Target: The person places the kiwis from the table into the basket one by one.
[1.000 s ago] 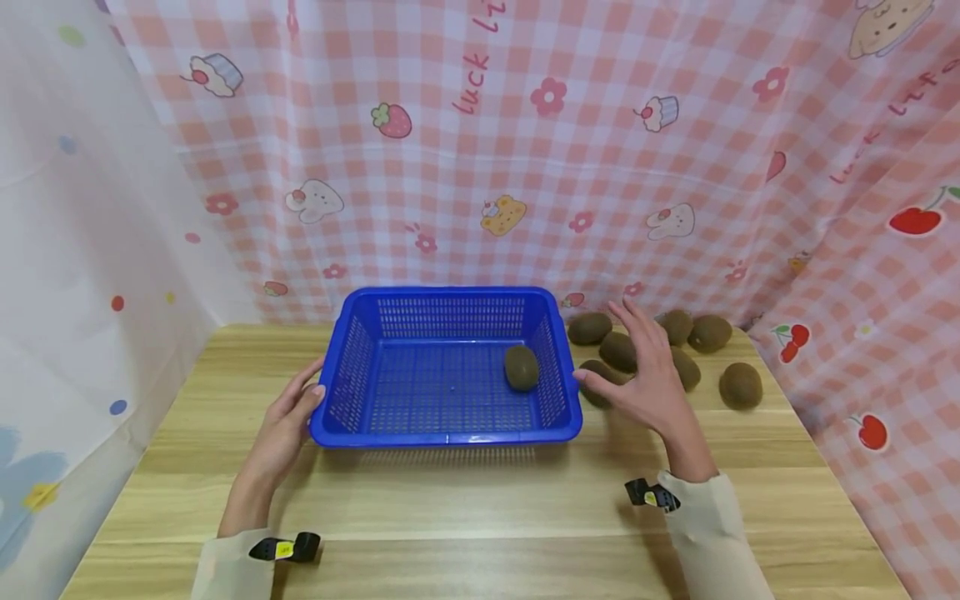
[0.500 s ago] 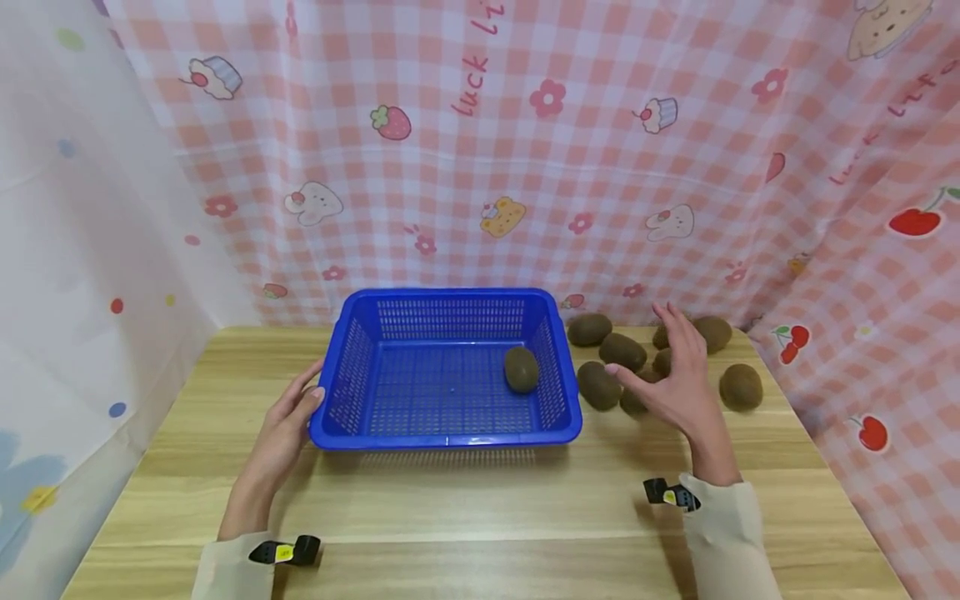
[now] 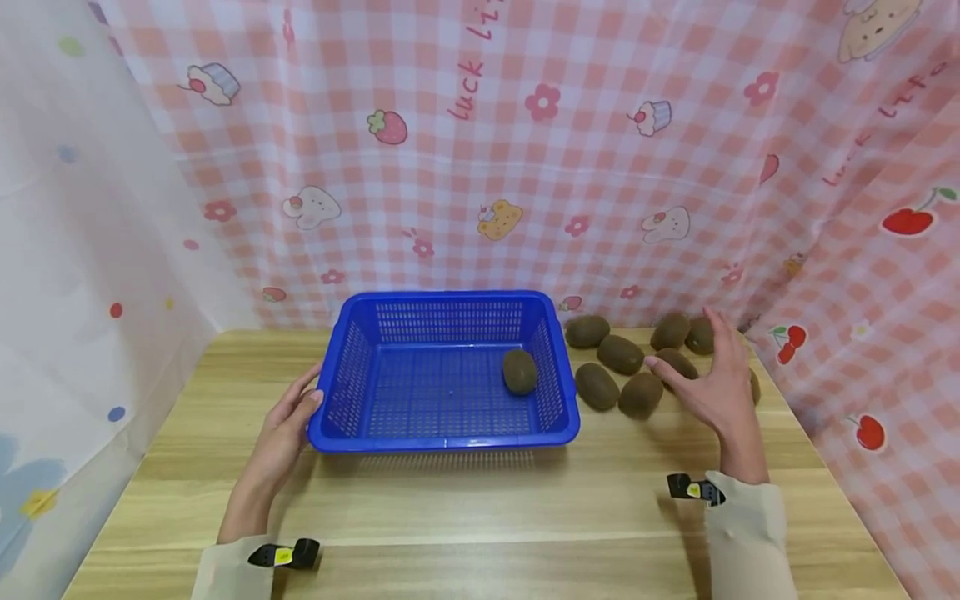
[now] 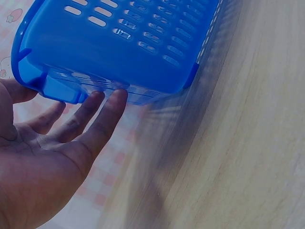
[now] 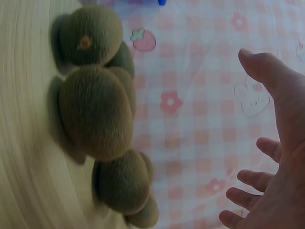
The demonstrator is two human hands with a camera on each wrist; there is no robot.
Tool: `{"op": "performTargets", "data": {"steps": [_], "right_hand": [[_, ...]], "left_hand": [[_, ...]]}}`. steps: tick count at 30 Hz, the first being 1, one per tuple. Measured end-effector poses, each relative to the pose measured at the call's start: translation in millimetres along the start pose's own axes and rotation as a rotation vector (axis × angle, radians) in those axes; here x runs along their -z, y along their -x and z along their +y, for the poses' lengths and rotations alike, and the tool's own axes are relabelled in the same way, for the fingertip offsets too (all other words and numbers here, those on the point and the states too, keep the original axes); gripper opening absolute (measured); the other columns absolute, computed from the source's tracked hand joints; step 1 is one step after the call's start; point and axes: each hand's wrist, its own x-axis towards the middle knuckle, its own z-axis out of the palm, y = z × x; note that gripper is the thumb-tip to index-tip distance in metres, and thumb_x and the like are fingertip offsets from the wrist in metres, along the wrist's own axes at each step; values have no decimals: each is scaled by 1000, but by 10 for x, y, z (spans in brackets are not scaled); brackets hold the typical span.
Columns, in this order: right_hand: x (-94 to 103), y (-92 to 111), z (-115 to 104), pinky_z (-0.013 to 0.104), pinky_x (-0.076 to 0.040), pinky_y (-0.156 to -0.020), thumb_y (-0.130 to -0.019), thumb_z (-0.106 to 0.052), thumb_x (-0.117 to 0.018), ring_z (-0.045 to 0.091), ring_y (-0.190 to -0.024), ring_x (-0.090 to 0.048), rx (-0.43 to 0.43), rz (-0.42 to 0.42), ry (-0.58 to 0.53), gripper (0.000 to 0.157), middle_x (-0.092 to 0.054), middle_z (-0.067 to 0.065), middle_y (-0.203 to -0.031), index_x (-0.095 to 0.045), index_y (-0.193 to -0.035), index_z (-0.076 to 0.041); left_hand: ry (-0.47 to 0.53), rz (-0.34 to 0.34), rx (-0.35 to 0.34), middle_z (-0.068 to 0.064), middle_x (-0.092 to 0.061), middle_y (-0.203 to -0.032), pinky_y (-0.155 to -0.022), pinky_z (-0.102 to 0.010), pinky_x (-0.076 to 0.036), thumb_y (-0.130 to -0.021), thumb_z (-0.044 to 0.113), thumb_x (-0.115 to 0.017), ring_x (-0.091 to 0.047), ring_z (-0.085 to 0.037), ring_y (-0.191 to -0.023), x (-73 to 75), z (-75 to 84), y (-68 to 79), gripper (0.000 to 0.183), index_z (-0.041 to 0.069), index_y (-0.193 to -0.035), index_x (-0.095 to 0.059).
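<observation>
Shifted toward 3 o'clock since the earlier frame, the right hand (image 3: 723, 387) is now over the far end of the loose kiwis (image 3: 619, 355). Its thumb and fingers spread wide, with nothing in them; the right wrist view shows them apart from the fruit seen there. About 8 kiwis lie on the table (image 3: 480, 525) at 3 o'clock from the blue basket (image 3: 450, 443), 1 partly hidden by that hand. 1 more, the kiwi inside (image 3: 519, 372), rests toward the basket's 3 o'clock wall. At 9 o'clock, the left hand (image 3: 281, 429) holds the basket lightly, thumb on the rim, fingertips touching the outer wall.
</observation>
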Motion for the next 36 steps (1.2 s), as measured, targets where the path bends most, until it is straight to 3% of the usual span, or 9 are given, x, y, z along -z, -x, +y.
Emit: {"op": "performTargets", "data": {"steps": [11,19,27,36], "right_hand": [[152,0,317,78,-12,-116,-88,-50,-77,46,-158,0,-128,-4,30,107,1,16,-173,-9,-167,-20],[212,-7,560,73,-15,-119,-88,-51,-77,46,-157,-8,-191,19,25,106,-9,18,-172,-14,-165,-16],[228,25,720,73,-19,-117,-86,-49,-79,45,-155,-14,-257,29,-24,101,-15,18,-170,-20,-164,-23],[202,76,928,71,-21,-119,-89,-49,-76,49,-155,-13,-345,-6,-60,107,-7,21,-171,-6,-167,-26]], "left_hand": [[-14,3,17,13,-61,-126,-84,-23,-59,-109,38,-48,-66,-2,-105,-10,17,6,59,19,-163,-29],[-12,-1,14,13,-61,-127,-84,-23,-59,-110,37,-47,-66,-2,-105,-7,12,8,59,20,-163,-29],[-12,-6,12,12,-61,-127,-84,-23,-59,-110,38,-47,-66,-2,-106,-8,16,9,59,20,-163,-29],[-1,-3,5,13,-62,-125,-83,-23,-59,-110,36,-47,-67,-2,-104,1,2,3,59,19,-163,-29]]}}
